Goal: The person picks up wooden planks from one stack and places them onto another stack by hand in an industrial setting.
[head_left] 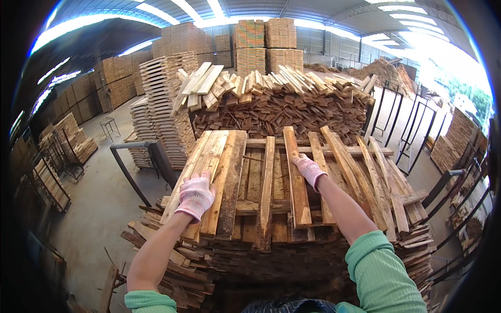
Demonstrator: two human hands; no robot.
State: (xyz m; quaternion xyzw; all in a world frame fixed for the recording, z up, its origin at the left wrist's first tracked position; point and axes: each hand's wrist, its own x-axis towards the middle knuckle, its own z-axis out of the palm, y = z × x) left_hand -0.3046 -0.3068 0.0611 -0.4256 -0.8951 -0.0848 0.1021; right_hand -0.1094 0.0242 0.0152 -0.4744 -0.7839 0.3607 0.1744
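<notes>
My left hand, in a pink and white glove, is closed over a wooden board at the left of the layer before me. Its fingertips bend down onto the wood and are partly hidden. A wider board with dark bark marks lies just to its right. Right of the middle, my right hand, gloved alike, grips a narrow board by its right edge. Between the hands a thin board lies across the crosspieces. Several more boards fan out to the right.
Beneath the boards is a deep stack of rough wood. A big heap of loose boards rises ahead, beside a tall slatted stack. Metal posts stand at the left and right.
</notes>
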